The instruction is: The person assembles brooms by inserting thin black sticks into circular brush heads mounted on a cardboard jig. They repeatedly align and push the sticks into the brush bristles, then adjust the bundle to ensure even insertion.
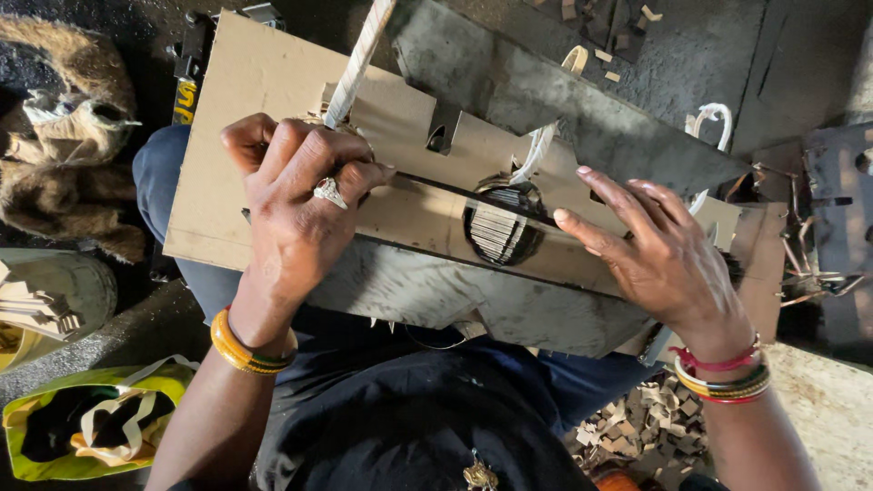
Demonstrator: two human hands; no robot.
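Observation:
My left hand (296, 195), with a ring on one finger, is shut on a white cord (356, 64) that runs up and away from a stack of brown cardboard sheets (236, 100) on my lap. My right hand (659, 250) lies flat with fingers spread on the right end of a notched cardboard piece (436, 218). A dark metal plate (564, 105) crosses above it and another grey plate (436, 295) lies below. Between my hands a round hole (498, 227) shows layered cardboard edges. Bangles circle both wrists.
A green bag (55, 432) with white strips sits at lower left, beside a container of cardboard scraps (41, 305). Small cardboard offcuts (655, 418) litter the floor at lower right. Brown sacking (64, 136) lies at the left, metal parts (818, 264) at the right.

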